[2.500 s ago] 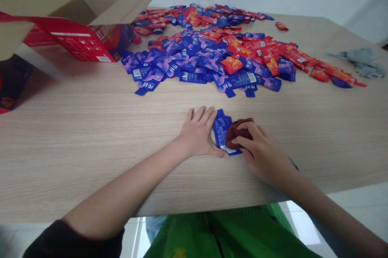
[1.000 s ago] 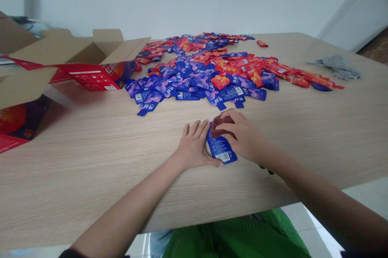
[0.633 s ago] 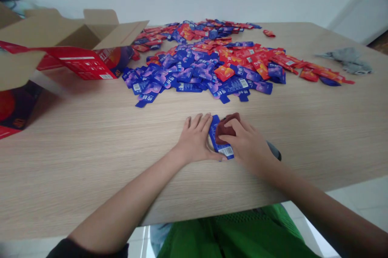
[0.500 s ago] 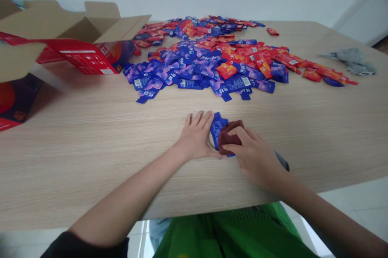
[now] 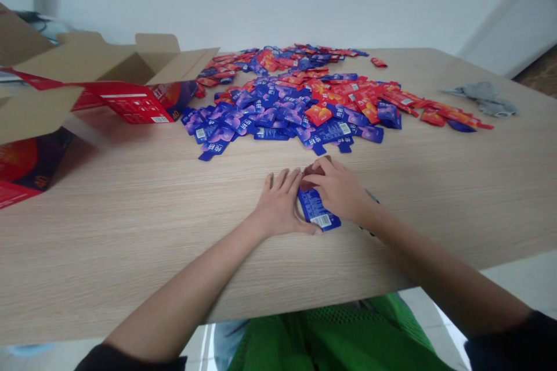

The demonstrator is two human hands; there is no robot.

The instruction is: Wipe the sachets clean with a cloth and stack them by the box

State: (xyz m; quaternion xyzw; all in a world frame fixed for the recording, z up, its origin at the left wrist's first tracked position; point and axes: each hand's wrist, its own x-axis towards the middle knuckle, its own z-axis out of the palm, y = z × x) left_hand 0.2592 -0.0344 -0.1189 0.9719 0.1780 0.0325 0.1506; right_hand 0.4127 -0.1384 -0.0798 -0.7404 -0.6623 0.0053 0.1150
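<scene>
Blue sachet (image 5: 319, 211) lies flat on the counter (image 5: 174, 255), between the two hands, printed face up, barcode at the end nearer the person. Left hand (image 5: 281, 204): palm down at the sachet's left side, fingers straight and slightly apart, pointing away from the person; index fingertip beside the far left edge, thumb stretched out to the near left corner. Right hand (image 5: 342, 188): fingers bent and clamped on a brown cloth (image 5: 308, 176), which covers the far end of the sachet; the same hand hides part of the sachet's right edge. Exposed area: middle and near end, directly below the right fingers as seen from the head. Dark object (image 5: 373, 195) partly visible under the right wrist, mostly hidden, identity not determinable. Beyond the hands, well apart from the sachet: a heap of blue and red sachets (image 5: 278, 110), with a second mixed heap (image 5: 287, 58) behind it. One red sachet (image 5: 378, 62) lies alone near the far edge. Left side: open red carton (image 5: 134, 105), with another carton (image 5: 26, 165) nearer, cut off by the view. Right side: crumpled grey fabric (image 5: 485, 97).
</scene>
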